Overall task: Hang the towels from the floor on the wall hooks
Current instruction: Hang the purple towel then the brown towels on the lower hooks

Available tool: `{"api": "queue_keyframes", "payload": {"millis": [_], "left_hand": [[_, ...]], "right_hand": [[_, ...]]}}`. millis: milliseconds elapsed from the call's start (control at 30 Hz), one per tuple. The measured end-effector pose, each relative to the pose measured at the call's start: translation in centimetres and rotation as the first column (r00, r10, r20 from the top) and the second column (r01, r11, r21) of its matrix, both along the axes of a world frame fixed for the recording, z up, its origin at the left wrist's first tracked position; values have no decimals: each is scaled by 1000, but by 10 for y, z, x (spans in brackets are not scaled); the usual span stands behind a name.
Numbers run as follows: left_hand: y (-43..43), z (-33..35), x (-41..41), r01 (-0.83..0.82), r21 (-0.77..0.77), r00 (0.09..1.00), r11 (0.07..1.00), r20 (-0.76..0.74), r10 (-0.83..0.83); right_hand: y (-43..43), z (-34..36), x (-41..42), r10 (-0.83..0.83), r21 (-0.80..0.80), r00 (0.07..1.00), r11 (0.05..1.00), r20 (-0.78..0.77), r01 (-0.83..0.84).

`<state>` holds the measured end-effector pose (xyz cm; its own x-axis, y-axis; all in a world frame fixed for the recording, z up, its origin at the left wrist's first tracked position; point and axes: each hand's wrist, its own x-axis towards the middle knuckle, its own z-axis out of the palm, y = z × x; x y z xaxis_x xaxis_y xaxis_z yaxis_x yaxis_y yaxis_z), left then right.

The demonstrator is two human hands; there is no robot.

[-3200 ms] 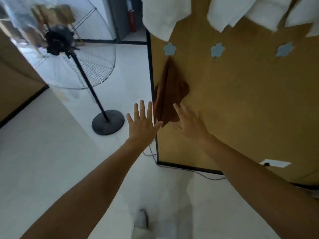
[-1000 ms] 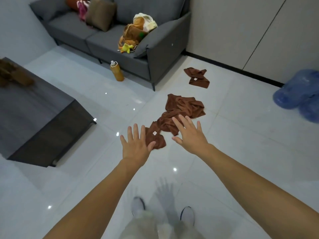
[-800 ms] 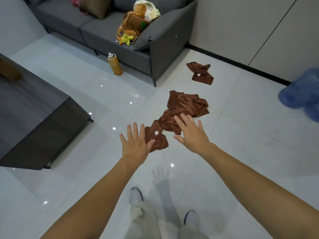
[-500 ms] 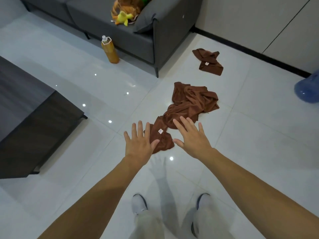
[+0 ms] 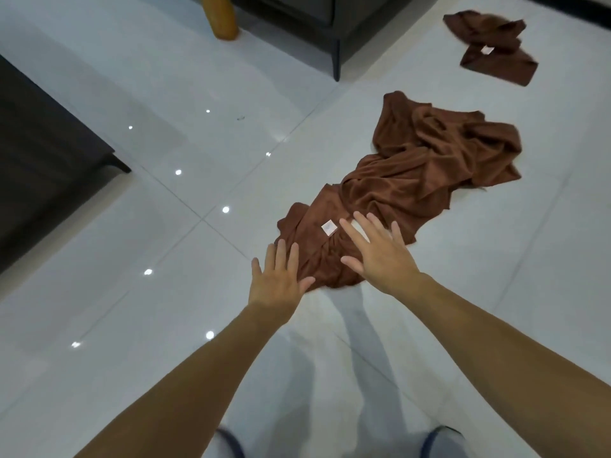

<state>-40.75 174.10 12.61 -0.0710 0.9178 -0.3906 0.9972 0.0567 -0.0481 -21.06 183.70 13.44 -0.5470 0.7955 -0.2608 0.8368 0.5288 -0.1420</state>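
White tiled floor (image 5: 165,233): crumpled brown towel heap (image 5: 413,180) ahead, smaller towel (image 5: 492,51) beyond. Over heap's near end, left hand (image 5: 277,284) and right hand (image 5: 385,259), fingers (image 5: 281,259) spread wide, holding nothing.

- large brown towel (image 5: 413,180): crumpled, stretched from centre towards 1 o'clock on the floor (image 5: 165,309), white label showing.
- small brown towel (image 5: 489,47): rumpled, far at 1 o'clock.

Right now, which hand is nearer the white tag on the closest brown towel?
Right. The right hand is spread just right of the white tag, fingertips almost level with it. The left hand sits lower left, by the near end of the brown towel.
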Motion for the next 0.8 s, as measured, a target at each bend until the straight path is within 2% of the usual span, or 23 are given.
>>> {"api": "queue_keyframes", "payload": {"millis": [200, 333, 500, 600, 700, 800], "left_hand": [[30, -97, -6, 56, 5, 989, 998, -136, -55], [44, -137, -10, 71, 19, 994, 997, -87, -70], [59, -156, -8, 56, -58, 998, 997, 43, -54], [61, -163, -9, -34, -143, 997, 989, 59, 43], [59, -169, -16, -150, -266, 969, 952, 152, 195], [53, -174, -21, -196, -286, 958, 938, 149, 246]], "right_hand": [[31, -97, 0, 64, 58, 998, 996, 7, -64], [53, -122, 4, 121, 97, 993, 988, 9, -121], [72, -134, -4, 110, 108, 994, 988, -13, -108], [68, -138, -7, 112, 81, 993, 991, -32, -109], [65, -142, -8, 124, 58, 992, 991, -27, -122], [65, -146, -5, 126, 47, 992, 991, -20, -125]]}}
